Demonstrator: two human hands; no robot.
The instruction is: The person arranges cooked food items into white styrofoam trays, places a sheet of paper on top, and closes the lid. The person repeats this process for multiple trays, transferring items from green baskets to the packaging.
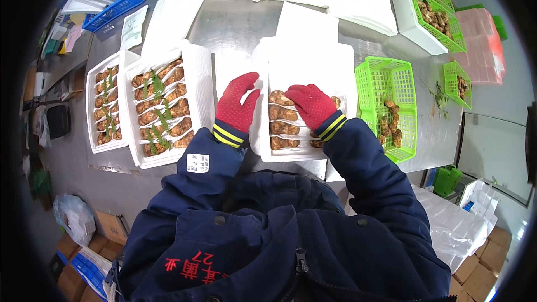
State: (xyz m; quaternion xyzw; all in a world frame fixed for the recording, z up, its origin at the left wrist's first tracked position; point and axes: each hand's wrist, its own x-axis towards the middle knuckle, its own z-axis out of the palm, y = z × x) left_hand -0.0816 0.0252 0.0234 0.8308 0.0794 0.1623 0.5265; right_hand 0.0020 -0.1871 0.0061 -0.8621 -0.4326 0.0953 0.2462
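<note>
A white foam box point(265, 156) stands before me, with rows of brown matsutake mushrooms point(283, 113) divided by white paper sheets. My right hand point(311, 105), in a red knitted glove, reaches over it. Its fingertips touch the right end of the uppermost mushroom point(280, 98) in the left column; whether they grip it is hidden. My right hand and sleeve cover part of the right column. Also gloved in red, my left hand point(238, 102) is at the box's left side, thumb and fingers apart, holding nothing. White paper point(310, 65) lines the far part of the box.
To the left, two foam boxes point(136, 157) point(90, 113) hold mushrooms topped with green fern leaves. A green plastic basket point(369, 75) at right contains several loose mushrooms. Stacked white sheets point(361, 0) lie at the back of the metal table point(228, 16). More filled green baskets point(455, 44) stand far right.
</note>
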